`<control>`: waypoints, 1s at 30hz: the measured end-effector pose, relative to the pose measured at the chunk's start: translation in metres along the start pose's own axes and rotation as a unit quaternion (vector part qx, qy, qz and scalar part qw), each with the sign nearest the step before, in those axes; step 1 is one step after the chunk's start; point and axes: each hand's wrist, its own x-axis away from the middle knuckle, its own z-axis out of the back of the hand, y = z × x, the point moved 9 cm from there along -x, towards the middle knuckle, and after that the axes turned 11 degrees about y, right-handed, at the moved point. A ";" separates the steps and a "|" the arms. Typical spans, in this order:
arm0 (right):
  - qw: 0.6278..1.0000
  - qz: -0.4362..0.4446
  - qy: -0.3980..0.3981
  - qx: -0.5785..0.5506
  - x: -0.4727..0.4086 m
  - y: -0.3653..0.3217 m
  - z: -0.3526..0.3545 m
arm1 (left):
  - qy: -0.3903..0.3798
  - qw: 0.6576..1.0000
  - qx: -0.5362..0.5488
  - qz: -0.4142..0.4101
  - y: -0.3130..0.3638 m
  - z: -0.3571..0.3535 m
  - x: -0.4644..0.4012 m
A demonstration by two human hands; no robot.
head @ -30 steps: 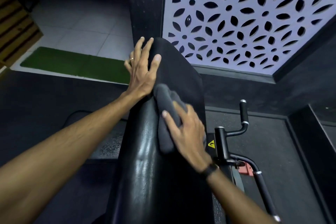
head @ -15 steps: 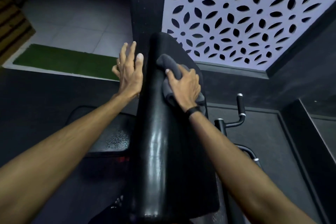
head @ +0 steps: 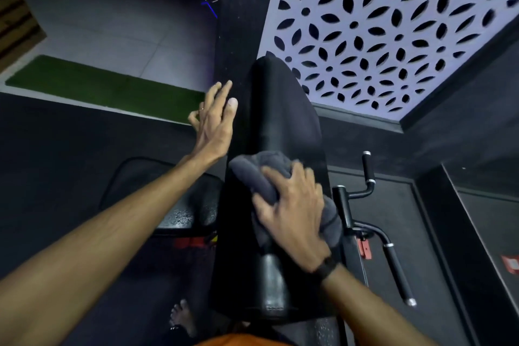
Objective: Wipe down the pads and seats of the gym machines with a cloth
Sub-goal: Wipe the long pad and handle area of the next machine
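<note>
Pressing a bunched grey cloth [head: 261, 180] onto the middle of the black pad [head: 283, 121], the right hand [head: 292, 213] has its fingers curled over the fabric, gripping it; the left hand [head: 214, 121] hangs just left of the pad with fingers nearly straight, holding nothing; a handle [head: 368, 174] stands to the right

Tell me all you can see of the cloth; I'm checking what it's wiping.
The cloth is dark grey, soft and thick like terry, bunched into folds. It lies on the face of the long black pad, about midway along it. The right hand presses on it, fingers spread and curled over the folds. One end bulges out past the fingers; another hangs off the pad's right edge. The left hand does not touch it.
</note>
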 end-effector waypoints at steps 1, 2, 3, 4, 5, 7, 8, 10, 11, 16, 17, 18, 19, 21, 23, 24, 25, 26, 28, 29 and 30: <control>0.999 -0.032 0.008 0.009 -0.019 0.007 -0.010 | -0.003 1.000 0.006 -0.001 0.001 -0.001 0.002; 0.998 -0.061 0.021 0.015 -0.043 0.015 -0.020 | -0.006 1.000 0.010 -0.008 0.002 -0.003 0.002; 0.996 -0.088 0.026 0.015 -0.067 0.023 -0.031 | -0.012 1.000 0.010 -0.011 0.003 -0.006 0.001; 0.994 -0.107 0.025 0.011 -0.089 0.031 -0.043 | -0.019 1.000 0.008 -0.007 0.002 -0.008 0.001; 0.993 -0.115 0.021 0.005 -0.110 0.037 -0.054 | -0.025 1.000 0.003 0.001 0.000 -0.010 0.001; 0.992 -0.123 0.013 -0.019 -0.144 0.044 -0.070 | -0.046 0.999 -0.004 0.013 -0.008 -0.019 0.004; 0.991 -0.128 0.018 -0.032 -0.154 0.048 -0.073 | -0.060 0.998 0.000 0.017 -0.010 -0.023 0.005; 0.990 -0.132 0.028 -0.047 -0.153 0.051 -0.072 | -0.081 0.996 0.023 0.026 -0.011 -0.030 0.006; 0.991 -0.121 0.028 -0.051 -0.145 0.048 -0.068 | -0.081 0.996 0.036 0.032 -0.012 -0.032 0.005; 0.995 -0.040 0.059 -0.071 -0.068 0.040 -0.030 | -0.056 0.991 0.088 0.087 -0.014 -0.043 0.000; 0.994 -0.042 0.060 -0.081 -0.057 0.043 -0.027 | -0.056 0.990 0.095 0.086 -0.014 -0.047 -0.001; 0.993 -0.047 0.056 -0.095 -0.052 0.046 -0.026 | -0.054 0.990 0.099 0.088 -0.013 -0.051 -0.004; 0.992 -0.051 0.050 -0.106 -0.054 0.049 -0.029 | -0.048 0.989 0.104 0.092 -0.014 -0.054 -0.005; 0.989 -0.057 0.061 -0.120 -0.081 0.053 -0.039 | -0.025 0.989 0.108 0.098 -0.015 -0.055 -0.009; 0.986 -0.094 0.065 -0.123 -0.129 0.064 -0.061 | -0.004 0.991 0.096 0.098 -0.016 -0.051 -0.009; 0.983 -0.122 0.057 -0.128 -0.157 0.076 -0.079 | 0.001 0.991 0.089 0.098 -0.014 -0.048 -0.005; 0.976 -0.157 0.042 -0.148 -0.183 0.089 -0.095 | 0.002 0.992 0.080 0.100 -0.013 -0.046 0.000; 0.965 -0.197 0.029 -0.173 -0.207 0.104 -0.109 | 0.000 0.992 0.073 0.100 -0.009 -0.043 0.005; 0.949 -0.241 0.015 -0.202 -0.233 0.123 -0.126 | -0.012 0.995 0.055 0.087 -0.001 -0.041 0.012; 0.948 -0.239 0.010 -0.209 -0.234 0.125 -0.128 | -0.022 0.996 0.039 0.075 0.004 -0.042 0.015; 0.949 -0.228 0.008 -0.217 -0.229 0.124 -0.126 | -0.033 0.997 0.020 0.062 0.008 -0.043 0.014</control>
